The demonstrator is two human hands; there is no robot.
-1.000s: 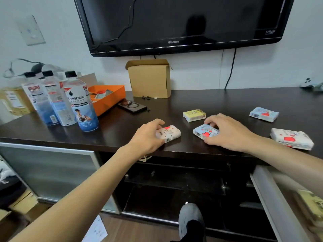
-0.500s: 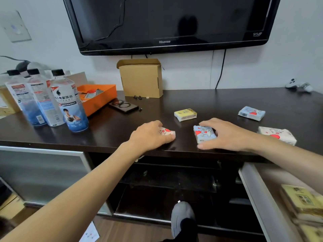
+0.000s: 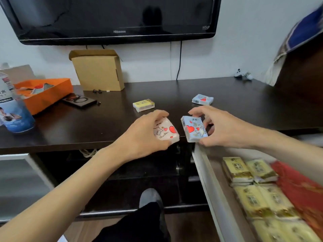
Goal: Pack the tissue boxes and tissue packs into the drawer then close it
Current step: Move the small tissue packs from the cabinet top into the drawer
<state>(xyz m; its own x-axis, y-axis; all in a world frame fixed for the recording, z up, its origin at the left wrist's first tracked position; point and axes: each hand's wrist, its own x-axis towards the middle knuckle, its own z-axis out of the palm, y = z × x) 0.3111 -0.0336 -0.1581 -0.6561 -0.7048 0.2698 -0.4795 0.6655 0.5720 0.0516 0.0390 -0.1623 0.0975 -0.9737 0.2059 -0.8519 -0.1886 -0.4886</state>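
Left hand (image 3: 142,135) gripped a white tissue pack (image 3: 166,131) with red hearts, thumb below and fingers curled over its top, at the front edge of the dark cabinet top (image 3: 104,123). Right hand (image 3: 222,127) pinched a blue tissue pack (image 3: 193,129) with red hearts, tilted on edge, thumb under and fingers behind. The two packs were just beside each other, apart, over the cabinet's front edge.

Behind the hands, on the cabinet top: a yellow tissue pack (image 3: 143,104) lying flat, and a second blue pack (image 3: 202,99) to its right, well apart from both hands.

Lower right: the drawer (image 3: 212,186) stood pulled open, white rim visible, holding rows of yellow tissue packs (image 3: 253,187) with a red item (image 3: 300,187) alongside; the right forearm crossed above it.

Further out: a cardboard box (image 3: 98,70) against the wall, an orange tray (image 3: 47,93), a water bottle (image 3: 12,110) at far left, a television (image 3: 111,18) mounted above.
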